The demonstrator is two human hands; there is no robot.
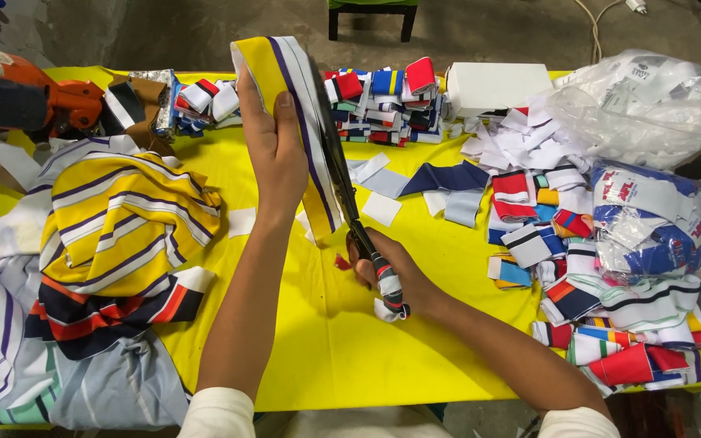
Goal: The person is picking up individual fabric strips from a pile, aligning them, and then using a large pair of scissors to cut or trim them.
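Note:
My left hand (273, 150) holds up a folded strip of yellow fabric with white and purple stripes (285, 73) above the yellow table (326, 341). My right hand (387, 272) grips the handles of large black scissors (342, 174), whose blades run up along the strip's right edge. The handles are wrapped in white and red cloth. A small red scrap (341, 262) lies on the table just left of my right hand.
A pile of striped fabric (115, 235) lies at left, beside an orange tool (22, 97). Stacks of folded coloured pieces (383, 101) and a white box (496, 85) sit at the back. Loose pieces (545, 235) and clear bags (651, 219) fill the right.

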